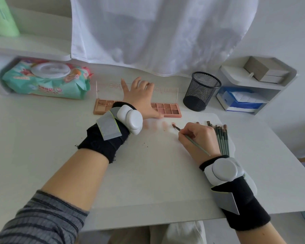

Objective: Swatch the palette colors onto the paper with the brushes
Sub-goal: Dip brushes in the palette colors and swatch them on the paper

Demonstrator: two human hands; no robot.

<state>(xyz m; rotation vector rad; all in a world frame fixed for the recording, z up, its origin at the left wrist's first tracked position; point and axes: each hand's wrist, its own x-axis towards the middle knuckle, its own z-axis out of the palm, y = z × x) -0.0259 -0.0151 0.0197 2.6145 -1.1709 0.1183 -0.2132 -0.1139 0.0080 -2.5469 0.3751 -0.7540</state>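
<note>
your right hand [195, 136] is pinching a thin green-handled brush [192, 140] between curled fingers, pen-fashion, with the handle running back over the wrist. the brush tip is touching the white paper [148, 173] at the right end of a faint row of pinkish swatches [158, 125]. the paper is lying flat on the white desk [33, 138], directly in front of you.

your left hand [139, 97] is lying spread over the middle of the open eyeshadow palette [167, 110], fingers straight and fanned, gripping nothing; the thumb is resting along the palette's near edge. the palette is sitting just beyond the far edge of the paper, its clear lid [165, 92] standing upright behind it.

the spare brushes [222, 138] are lying in a bundle on the paper just right of your right hand, bristles pointing away from you.

both wrists are wearing black bands carrying white devices [130, 118].

a black mesh cup [201, 91] is standing right of the palette. a pack of wet wipes [46, 80] is sitting at far left under a shelf. a white cloth [157, 32] is hanging behind the desk.
</note>
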